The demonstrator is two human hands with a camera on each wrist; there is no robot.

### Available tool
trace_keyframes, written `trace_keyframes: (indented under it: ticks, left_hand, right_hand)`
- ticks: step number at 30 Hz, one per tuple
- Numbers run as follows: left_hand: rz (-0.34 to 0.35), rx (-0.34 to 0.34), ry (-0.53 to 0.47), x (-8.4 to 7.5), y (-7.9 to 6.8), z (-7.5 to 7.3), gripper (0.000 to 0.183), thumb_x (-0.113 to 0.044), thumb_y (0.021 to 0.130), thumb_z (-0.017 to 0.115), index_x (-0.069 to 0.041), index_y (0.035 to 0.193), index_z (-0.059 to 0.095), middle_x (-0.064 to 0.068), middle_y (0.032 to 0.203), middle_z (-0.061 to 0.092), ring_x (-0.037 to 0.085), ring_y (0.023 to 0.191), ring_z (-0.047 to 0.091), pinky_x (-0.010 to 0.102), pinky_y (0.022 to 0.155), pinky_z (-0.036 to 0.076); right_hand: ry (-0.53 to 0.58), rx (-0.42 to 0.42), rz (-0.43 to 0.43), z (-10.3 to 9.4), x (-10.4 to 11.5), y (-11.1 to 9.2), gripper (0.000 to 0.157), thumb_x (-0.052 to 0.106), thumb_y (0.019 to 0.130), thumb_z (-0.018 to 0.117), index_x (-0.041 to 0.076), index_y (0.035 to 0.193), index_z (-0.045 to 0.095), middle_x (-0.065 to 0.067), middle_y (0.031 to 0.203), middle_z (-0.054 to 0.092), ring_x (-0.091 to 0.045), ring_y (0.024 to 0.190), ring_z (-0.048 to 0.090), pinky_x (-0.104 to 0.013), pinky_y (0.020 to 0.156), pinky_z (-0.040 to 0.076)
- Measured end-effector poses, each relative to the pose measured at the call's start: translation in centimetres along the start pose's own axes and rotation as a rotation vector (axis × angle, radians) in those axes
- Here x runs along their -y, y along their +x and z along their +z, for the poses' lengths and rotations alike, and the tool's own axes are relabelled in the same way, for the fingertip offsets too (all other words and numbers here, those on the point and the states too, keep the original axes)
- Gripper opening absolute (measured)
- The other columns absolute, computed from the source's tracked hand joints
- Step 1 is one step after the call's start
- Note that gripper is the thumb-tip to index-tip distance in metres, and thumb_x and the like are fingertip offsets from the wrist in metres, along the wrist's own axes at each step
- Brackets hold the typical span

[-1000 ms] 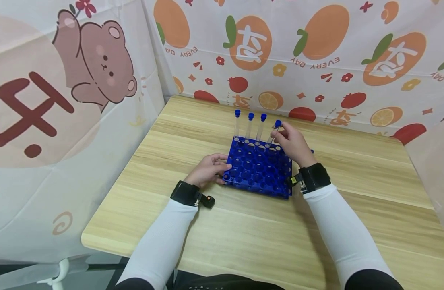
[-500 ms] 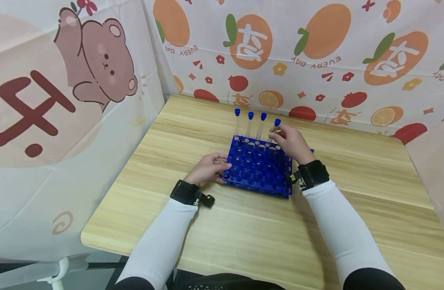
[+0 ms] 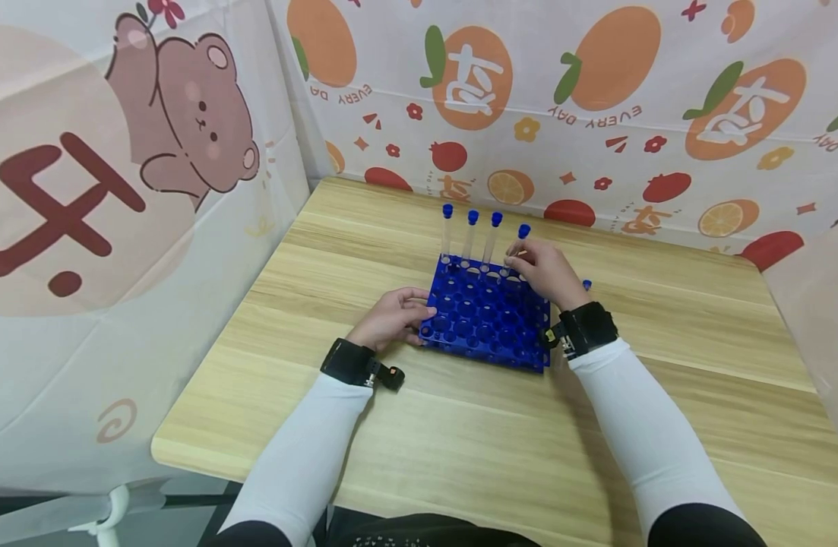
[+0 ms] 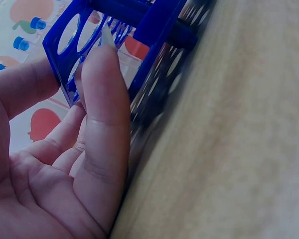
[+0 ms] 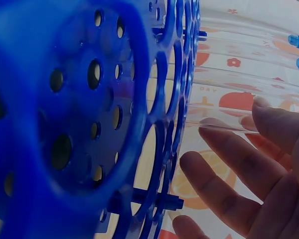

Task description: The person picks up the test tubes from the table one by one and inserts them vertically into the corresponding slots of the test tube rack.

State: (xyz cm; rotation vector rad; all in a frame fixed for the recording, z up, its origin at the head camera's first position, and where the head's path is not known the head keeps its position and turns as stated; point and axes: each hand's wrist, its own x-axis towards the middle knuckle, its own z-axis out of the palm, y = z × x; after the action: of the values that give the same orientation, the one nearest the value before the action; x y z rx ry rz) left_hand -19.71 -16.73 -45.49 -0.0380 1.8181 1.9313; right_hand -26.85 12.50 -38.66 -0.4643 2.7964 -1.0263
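My left hand [image 3: 390, 317] grips the left edge of the blue test tube rack [image 3: 487, 327], thumb on top. In the left wrist view, the thumb and fingers [image 4: 107, 99] close around the rack's end [image 4: 65, 55]. At the rack's back right, my right hand [image 3: 545, 270] pinches a clear test tube [image 3: 520, 245] with a blue cap. Its lower end is at a back-row hole, and it leans right. Thumb and forefinger [image 5: 274, 124] meet on the tube in the right wrist view; the other fingers are spread. Three more blue-capped tubes [image 3: 490, 243] stand in the back row to its left.
Another blue cap [image 3: 586, 285] shows just behind my right wrist; what lies below it is hidden. The rack stands on a wooden table [image 3: 446, 441]. A printed curtain [image 3: 528, 99] hangs at the table's back edge, and another [image 3: 207, 266] at the left.
My right hand has slid slightly down and left along the test tube, which leaves more of its top exposed. My left hand and the rack have stayed in place.
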Motion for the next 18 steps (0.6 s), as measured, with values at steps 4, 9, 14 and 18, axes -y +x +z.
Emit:
trace_keyframes:
  ticks: [4, 9, 14, 18]
  left_hand:
    - [-0.003, 0.0, -0.011, 0.03, -0.01, -0.04, 0.044, -0.01, 0.093, 0.066, -0.002, 0.134, 0.05, 0.005, 0.095, 0.067, 0.016, 0.07, 0.062, 0.028, 0.056, 0.061]
    - [-0.007, -0.003, -0.013, 0.02, 0.02, -0.1, 0.043, -0.01, 0.094, 0.066, -0.003, 0.133, 0.051, 0.004, 0.094, 0.067, 0.015, 0.069, 0.062, 0.028, 0.055, 0.061]
    - [-0.002, -0.001, -0.01, 0.05, 0.09, -0.14, 0.043, -0.01, 0.093, 0.066, -0.003, 0.133, 0.051, 0.004, 0.095, 0.067, 0.015, 0.069, 0.062, 0.028, 0.055, 0.061]
    - [0.001, 0.001, -0.011, 0.22, 0.19, -0.14, 0.043, -0.01, 0.093, 0.066, -0.003, 0.133, 0.051, 0.004, 0.094, 0.067, 0.015, 0.069, 0.061, 0.029, 0.055, 0.061]
  right_hand:
    - [-0.023, 0.017, 0.006, 0.1, 0.07, 0.07, 0.02, 0.029, 0.101, 0.057, 0.014, 0.112, 0.064, -0.011, 0.115, 0.067, -0.03, 0.107, 0.064, -0.051, 0.093, 0.056]
    - [-0.045, 0.03, 0.01, 0.23, 0.01, 0.27, 0.019, 0.027, 0.101, 0.057, 0.013, 0.11, 0.064, -0.012, 0.115, 0.068, -0.031, 0.109, 0.064, -0.051, 0.094, 0.055]
    - [-0.058, 0.038, 0.01, 0.29, -0.03, 0.33, 0.02, 0.027, 0.101, 0.056, 0.011, 0.111, 0.065, -0.014, 0.117, 0.067, -0.033, 0.112, 0.063, -0.053, 0.098, 0.053]
    - [-0.054, 0.046, 0.007, 0.32, -0.07, 0.24, 0.022, 0.027, 0.101, 0.056, 0.01, 0.112, 0.065, -0.015, 0.118, 0.067, -0.033, 0.112, 0.062, -0.053, 0.098, 0.053]
